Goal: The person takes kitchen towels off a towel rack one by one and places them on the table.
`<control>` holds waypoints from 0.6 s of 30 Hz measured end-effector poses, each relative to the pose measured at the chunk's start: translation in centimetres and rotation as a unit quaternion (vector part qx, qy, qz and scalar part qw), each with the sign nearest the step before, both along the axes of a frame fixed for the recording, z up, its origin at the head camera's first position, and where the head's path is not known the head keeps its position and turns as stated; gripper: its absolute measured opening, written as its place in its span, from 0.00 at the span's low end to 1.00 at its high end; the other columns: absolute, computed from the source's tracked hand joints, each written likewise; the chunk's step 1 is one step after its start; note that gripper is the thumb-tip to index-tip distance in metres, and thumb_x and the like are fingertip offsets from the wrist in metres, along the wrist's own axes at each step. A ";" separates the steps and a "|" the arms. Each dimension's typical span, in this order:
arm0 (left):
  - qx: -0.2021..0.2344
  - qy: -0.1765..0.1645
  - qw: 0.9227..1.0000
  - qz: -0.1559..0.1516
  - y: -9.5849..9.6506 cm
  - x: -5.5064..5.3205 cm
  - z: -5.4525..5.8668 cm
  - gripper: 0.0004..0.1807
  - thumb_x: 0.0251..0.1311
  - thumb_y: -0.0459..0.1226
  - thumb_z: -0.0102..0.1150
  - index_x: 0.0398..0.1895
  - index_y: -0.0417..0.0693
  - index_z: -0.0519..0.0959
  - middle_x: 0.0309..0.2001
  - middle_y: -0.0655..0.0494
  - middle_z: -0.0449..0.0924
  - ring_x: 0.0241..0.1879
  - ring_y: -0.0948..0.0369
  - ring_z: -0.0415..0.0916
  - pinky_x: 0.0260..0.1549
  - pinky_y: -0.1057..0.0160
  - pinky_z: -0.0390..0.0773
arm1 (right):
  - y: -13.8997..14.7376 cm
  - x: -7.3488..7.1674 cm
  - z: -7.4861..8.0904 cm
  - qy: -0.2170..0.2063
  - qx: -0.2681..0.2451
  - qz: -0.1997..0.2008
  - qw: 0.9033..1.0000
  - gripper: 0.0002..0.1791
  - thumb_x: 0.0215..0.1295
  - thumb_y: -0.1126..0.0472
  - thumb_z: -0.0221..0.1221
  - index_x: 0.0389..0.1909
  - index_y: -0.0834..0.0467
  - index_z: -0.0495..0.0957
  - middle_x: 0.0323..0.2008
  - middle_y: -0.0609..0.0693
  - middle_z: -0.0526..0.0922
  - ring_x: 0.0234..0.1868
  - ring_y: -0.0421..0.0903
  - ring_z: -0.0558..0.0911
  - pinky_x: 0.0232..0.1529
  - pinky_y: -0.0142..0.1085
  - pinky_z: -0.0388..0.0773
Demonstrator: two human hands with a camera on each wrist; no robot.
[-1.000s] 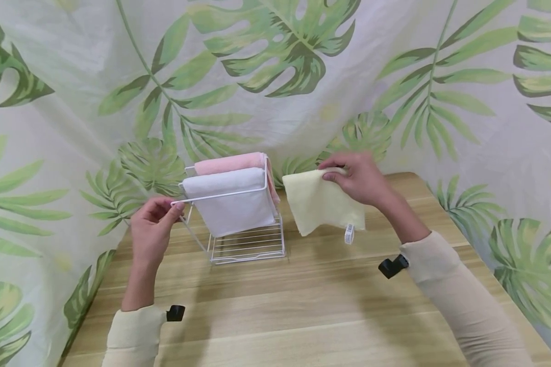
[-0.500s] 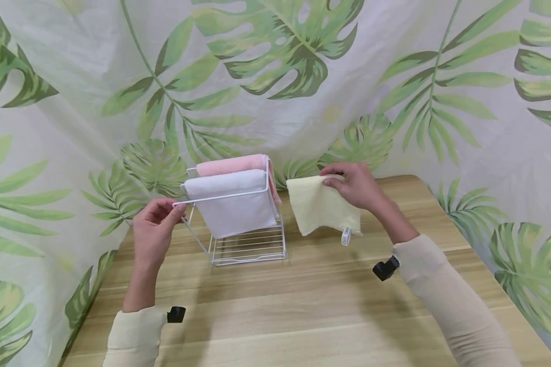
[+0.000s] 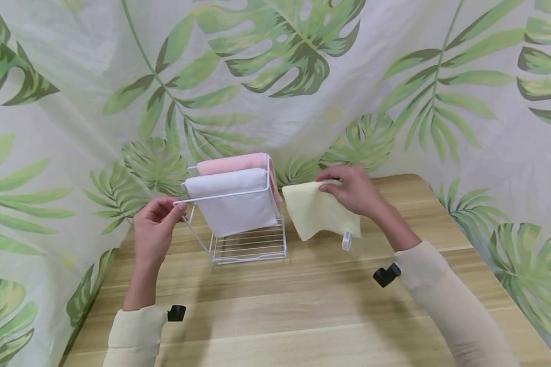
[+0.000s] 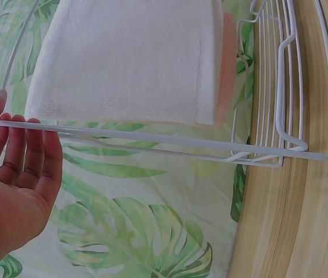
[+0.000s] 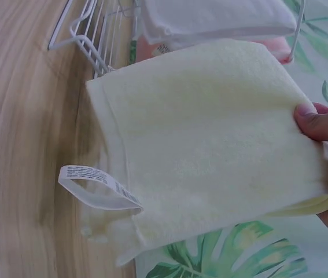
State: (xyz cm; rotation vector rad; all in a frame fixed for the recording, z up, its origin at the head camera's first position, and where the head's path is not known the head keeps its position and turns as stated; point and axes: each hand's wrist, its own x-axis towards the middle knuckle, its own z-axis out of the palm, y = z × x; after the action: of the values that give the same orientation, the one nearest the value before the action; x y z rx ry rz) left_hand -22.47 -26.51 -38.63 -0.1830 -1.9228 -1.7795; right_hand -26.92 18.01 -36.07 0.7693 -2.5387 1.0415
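A small white wire rack [image 3: 248, 259] stands on the table, with a white towel [image 3: 231, 204] and, behind it, a pink towel [image 3: 231, 163] draped over its upper bars. My left hand [image 3: 153, 232] pinches the rack's front left corner between thumb and fingers; the left wrist view shows the fingertips on the white wire [image 4: 146, 138]. To the right of the rack, my right hand [image 3: 355, 191] pinches the top fold of a pale yellow towel [image 3: 319, 209]. This towel hangs above the table, a looped white label [image 5: 100, 185] at its lower edge.
The wood-grain table [image 3: 275, 316] extends in front of the rack and to both sides. Behind it hangs a pale cloth backdrop [image 3: 275, 117] with green leaf prints. Each sleeve cuff carries a small black camera mount [image 3: 387, 275].
My right hand has lowered slightly with the yellow towel, which shifted right and then back left toward the rack. My left hand keeps its hold on the rack.
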 end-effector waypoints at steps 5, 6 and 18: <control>0.006 0.000 1.000 -0.001 0.0 0.1 0.0 0.12 0.66 0.29 0.72 0.39 0.26 0.80 0.28 0.58 0.85 0.27 0.63 0.81 0.29 0.72 0.87 | -0.5 1.9 0.2 0.018 -0.003 0.024 1.000 0.09 0.68 0.64 0.72 0.48 0.56 0.90 0.48 0.51 0.94 0.55 0.52 0.91 0.57 0.51 0.89; 0.008 -0.001 1.000 -0.001 0.0 0.1 0.0 0.12 0.66 0.29 0.72 0.39 0.26 0.80 0.28 0.58 0.85 0.27 0.63 0.81 0.29 0.72 0.87 | -0.6 2.3 0.1 0.019 -0.004 0.029 0.999 0.09 0.68 0.64 0.72 0.48 0.56 0.90 0.48 0.51 0.94 0.55 0.52 0.91 0.57 0.51 0.89; 0.014 0.007 1.000 -0.010 0.0 0.0 -0.1 0.12 0.66 0.28 0.72 0.40 0.23 0.79 0.28 0.58 0.85 0.27 0.63 0.81 0.29 0.72 0.87 | -1.3 6.4 -0.8 0.014 -0.007 0.055 0.998 0.09 0.67 0.65 0.73 0.47 0.55 0.91 0.45 0.48 0.94 0.49 0.47 0.92 0.52 0.46 0.90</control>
State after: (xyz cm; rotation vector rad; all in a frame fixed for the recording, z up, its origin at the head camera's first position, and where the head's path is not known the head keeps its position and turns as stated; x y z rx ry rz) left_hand -22.47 -26.48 -38.69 -0.2052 -1.8918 -1.8136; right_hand -20.48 16.73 -36.90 0.9226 -2.4881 1.0726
